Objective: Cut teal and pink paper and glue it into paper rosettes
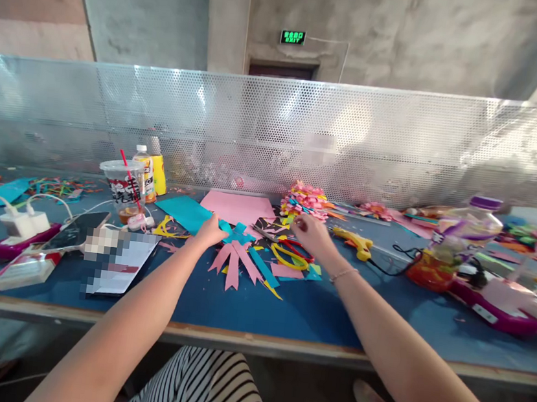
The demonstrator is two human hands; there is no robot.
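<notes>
My left hand (pixel 210 233) is closed on the edge of a blue paper strip (pixel 235 231), just above a fan of notched pink paper strips (pixel 236 265). Beside that hand lies a sheet of blue paper (pixel 186 214). My right hand (pixel 312 234) has its fingers bent together in front of a heap of pink paper pieces (pixel 305 199); what they hold, if anything, is hidden. Yellow-handled scissors (pixel 288 257) lie between the hands, with a red handle (pixel 304 250) beside them. A pink sheet (pixel 238 207) lies behind.
A yellow glue gun (pixel 354 243) with a black cord lies to the right, near a purple-capped bottle (pixel 459 244). At left stand a plastic cup (pixel 123 190) with a red straw, a drink bottle (pixel 147 173), a phone (pixel 126 268) and a power strip (pixel 23 246). A perforated metal screen (pixel 184 125) closes off the back.
</notes>
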